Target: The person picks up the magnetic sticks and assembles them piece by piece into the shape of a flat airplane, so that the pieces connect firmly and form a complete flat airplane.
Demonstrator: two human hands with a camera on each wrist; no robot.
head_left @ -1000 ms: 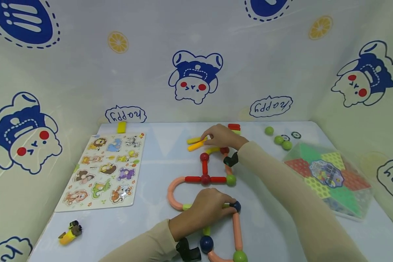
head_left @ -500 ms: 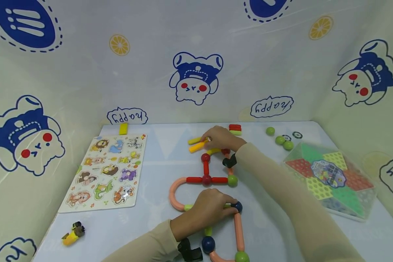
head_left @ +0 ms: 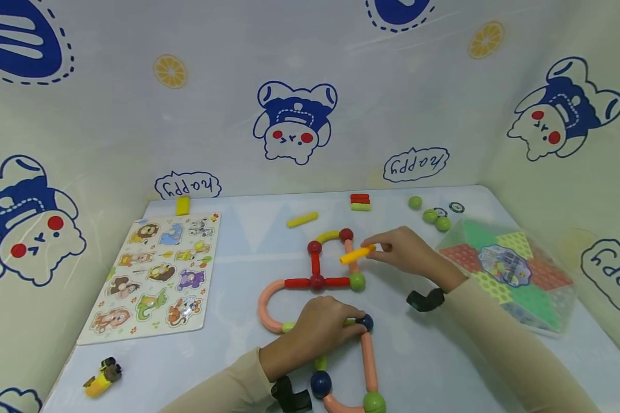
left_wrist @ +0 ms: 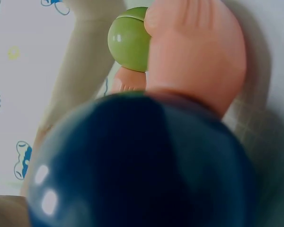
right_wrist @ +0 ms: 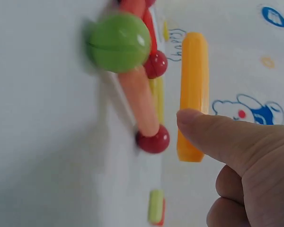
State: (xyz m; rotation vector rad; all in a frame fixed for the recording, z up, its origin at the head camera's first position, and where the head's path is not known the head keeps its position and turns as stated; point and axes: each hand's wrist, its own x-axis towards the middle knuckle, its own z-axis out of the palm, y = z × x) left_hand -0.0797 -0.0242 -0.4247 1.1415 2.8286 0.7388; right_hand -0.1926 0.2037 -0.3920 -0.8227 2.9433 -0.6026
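Observation:
My right hand [head_left: 408, 255] pinches an orange-yellow rod [head_left: 356, 254] between thumb and fingers. The same rod [right_wrist: 194, 85] shows raised off the table in the right wrist view, beside a salmon rod [right_wrist: 139, 101]. My left hand [head_left: 315, 330] pinches a dark blue ball [head_left: 364, 323] at the end of a yellow-green rod in the lower figure. That ball [left_wrist: 142, 165] fills much of the left wrist view. The upper figure joins red balls [head_left: 317, 282], red rods [head_left: 297, 283], a curved yellow rod [head_left: 328, 236] and a green ball [head_left: 357, 281].
A yellow rod [head_left: 302, 219] lies behind the figure, with short red and green rods [head_left: 360, 202] at the back. Several green balls [head_left: 430, 215] and a transparent box [head_left: 511, 275] are at right. An animal puzzle board [head_left: 152, 275] and small yellow-black toy [head_left: 102, 377] lie at left.
My right hand has picked up the orange-yellow rod and brought it right and nearer, beside the upper figure. My left hand keeps its hold on the blue ball.

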